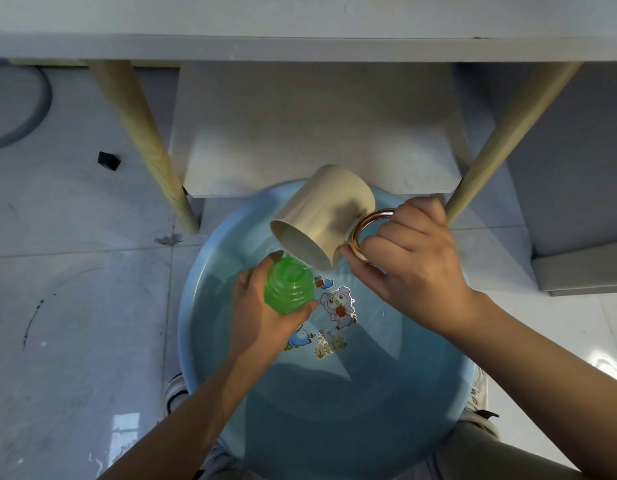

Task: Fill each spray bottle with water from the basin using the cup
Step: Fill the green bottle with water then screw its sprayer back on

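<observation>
**Beige cup tipped over green bottle above the basin**

Blue plastic basin sits on the floor, holding water. Above its far half, the right hand grips the cup's ring handle, the cup tilted with its mouth just over the green spray bottle. The left hand is wrapped round that bottle. Wooden legs stand just beyond the basin's far rim, on either side.

Two wooden table legs flank the far side of the blue basin; a low white shelf overhangs its far rim. Tipped beige cup and green bottle occupy the basin's centre. Near half of the water surface lies open.
</observation>
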Demonstrator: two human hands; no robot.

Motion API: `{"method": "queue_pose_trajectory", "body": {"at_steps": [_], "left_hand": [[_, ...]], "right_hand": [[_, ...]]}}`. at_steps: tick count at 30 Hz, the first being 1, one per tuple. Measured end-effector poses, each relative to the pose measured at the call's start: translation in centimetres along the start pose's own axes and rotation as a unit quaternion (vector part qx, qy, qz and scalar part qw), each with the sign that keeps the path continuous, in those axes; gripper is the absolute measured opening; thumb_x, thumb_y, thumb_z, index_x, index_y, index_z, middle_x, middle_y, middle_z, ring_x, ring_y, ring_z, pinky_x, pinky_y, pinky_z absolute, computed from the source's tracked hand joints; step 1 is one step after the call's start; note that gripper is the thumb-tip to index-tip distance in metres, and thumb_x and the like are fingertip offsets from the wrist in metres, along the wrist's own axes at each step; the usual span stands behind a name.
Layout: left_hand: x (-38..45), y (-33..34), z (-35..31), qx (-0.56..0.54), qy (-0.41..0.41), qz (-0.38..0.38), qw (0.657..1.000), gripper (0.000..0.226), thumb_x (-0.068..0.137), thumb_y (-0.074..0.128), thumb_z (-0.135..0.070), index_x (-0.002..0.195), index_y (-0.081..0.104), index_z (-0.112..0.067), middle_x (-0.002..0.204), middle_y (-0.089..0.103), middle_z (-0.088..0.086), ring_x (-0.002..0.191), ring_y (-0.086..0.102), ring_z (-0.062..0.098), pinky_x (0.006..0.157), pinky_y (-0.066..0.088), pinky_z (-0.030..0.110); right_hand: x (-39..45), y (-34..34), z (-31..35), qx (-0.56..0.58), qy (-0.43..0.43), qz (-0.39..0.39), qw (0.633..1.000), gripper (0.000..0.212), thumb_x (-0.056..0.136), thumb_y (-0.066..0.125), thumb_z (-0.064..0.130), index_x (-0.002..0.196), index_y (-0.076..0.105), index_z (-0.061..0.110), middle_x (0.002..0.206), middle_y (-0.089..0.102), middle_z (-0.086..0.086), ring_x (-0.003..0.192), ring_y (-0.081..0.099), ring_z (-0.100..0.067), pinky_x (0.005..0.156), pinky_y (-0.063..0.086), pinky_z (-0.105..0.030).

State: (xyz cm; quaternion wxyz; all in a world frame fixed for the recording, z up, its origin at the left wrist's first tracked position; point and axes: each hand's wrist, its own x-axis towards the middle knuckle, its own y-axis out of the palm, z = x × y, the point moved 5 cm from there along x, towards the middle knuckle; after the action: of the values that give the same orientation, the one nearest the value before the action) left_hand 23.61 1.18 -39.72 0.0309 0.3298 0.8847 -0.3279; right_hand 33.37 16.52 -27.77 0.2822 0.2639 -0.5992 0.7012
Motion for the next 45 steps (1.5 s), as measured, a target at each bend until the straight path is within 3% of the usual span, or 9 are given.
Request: {"method": "queue_pose_trajectory", "body": {"at_steps": [9,16,21,25,32,36,40,43,45], "left_hand": [[0.2,0.1,0.0,0.017,0.01,0.005,1.0,0.081,0.058,0.087,-0.029,0.129,0.048,-0.032,0.118,0.046,0.004,0.099,0.048,0.013,0.085,0.037,0.02],[0.4,0.3,0.6,0.029,0.008,0.016,0.999,0.074,0.057,0.086,-0.033,0.122,0.053,-0.026,0.113,0.051,0.004,0.093,0.045,0.005,0.072,0.033,0.0],[0.4,0.3,0.3,0.023,0.011,0.01,1.0,0.073,0.056,0.087,-0.034,0.12,0.053,-0.027,0.109,0.051,0.001,0.1,0.053,0.018,0.083,0.046,0.027],[0.4,0.3,0.4,0.014,0.009,0.014,1.0,0.071,0.056,0.086,-0.035,0.119,0.055,-0.025,0.108,0.054,0.002,0.1,0.054,0.017,0.083,0.047,0.026],[0.7,0.5,1.0,0.014,0.006,0.009,1.0,0.069,0.053,0.077,-0.056,0.112,0.057,-0.027,0.099,0.062,0.0,0.096,0.059,0.021,0.08,0.052,0.04],[0.6,0.5,1.0,0.013,0.005,0.008,1.0,0.07,0.053,0.078,-0.054,0.113,0.056,-0.026,0.102,0.06,0.0,0.097,0.058,0.021,0.08,0.053,0.037],[0.3,0.2,0.5,0.013,0.0,0.005,1.0,0.075,0.058,0.087,-0.033,0.124,0.053,-0.027,0.112,0.05,0.0,0.101,0.05,0.013,0.077,0.04,0.014],[0.1,0.1,0.4,-0.002,-0.008,0.004,1.0,0.081,0.059,0.087,-0.027,0.129,0.048,-0.033,0.118,0.044,-0.001,0.099,0.045,0.008,0.079,0.034,0.012],[-0.1,0.1,0.4,-0.014,-0.011,0.003,1.0,0.081,0.06,0.087,-0.026,0.129,0.047,-0.035,0.12,0.04,-0.004,0.099,0.043,0.006,0.077,0.031,0.003]], "right_hand": [[0.0,0.0,0.4,0.0,-0.018,-0.007,1.0,0.036,0.081,0.071,0.012,0.069,0.037,0.018,0.055,0.042,-0.002,0.065,0.037,-0.02,0.072,0.035,-0.031],[0.2,0.0,0.7,-0.002,-0.023,0.009,1.0,0.031,0.08,0.072,0.009,0.058,0.051,0.011,0.056,0.044,-0.002,0.064,0.038,-0.021,0.073,0.035,-0.032],[0.3,0.0,0.9,-0.01,-0.031,0.013,0.999,0.029,0.078,0.073,0.007,0.057,0.053,0.011,0.055,0.045,-0.002,0.064,0.038,-0.02,0.074,0.035,-0.031],[0.3,-0.1,1.0,-0.012,-0.033,0.012,0.999,0.03,0.078,0.073,0.007,0.056,0.053,0.01,0.055,0.043,-0.002,0.065,0.037,-0.019,0.075,0.034,-0.03],[0.3,0.0,1.1,-0.013,-0.036,0.017,0.999,0.031,0.078,0.074,0.008,0.055,0.053,0.011,0.055,0.042,-0.002,0.064,0.037,-0.02,0.076,0.034,-0.03],[0.2,0.1,1.1,-0.011,-0.024,0.018,0.999,0.031,0.077,0.074,0.006,0.054,0.053,0.01,0.054,0.043,-0.002,0.064,0.038,-0.02,0.075,0.035,-0.03],[0.3,0.1,0.6,0.005,0.015,0.012,1.0,0.03,0.078,0.073,0.007,0.055,0.053,0.009,0.056,0.047,-0.002,0.065,0.039,-0.02,0.074,0.034,-0.031],[-0.1,0.4,-0.4,0.03,0.125,0.014,0.992,0.029,0.081,0.069,0.014,0.056,0.055,0.008,0.058,0.055,0.001,0.065,0.041,-0.018,0.071,0.029,-0.027],[-0.8,1.0,-1.5,0.029,0.207,0.022,0.978,0.028,0.081,0.065,0.021,0.058,0.057,0.007,0.056,0.056,0.002,0.061,0.043,-0.018,0.069,0.029,-0.026]]}}
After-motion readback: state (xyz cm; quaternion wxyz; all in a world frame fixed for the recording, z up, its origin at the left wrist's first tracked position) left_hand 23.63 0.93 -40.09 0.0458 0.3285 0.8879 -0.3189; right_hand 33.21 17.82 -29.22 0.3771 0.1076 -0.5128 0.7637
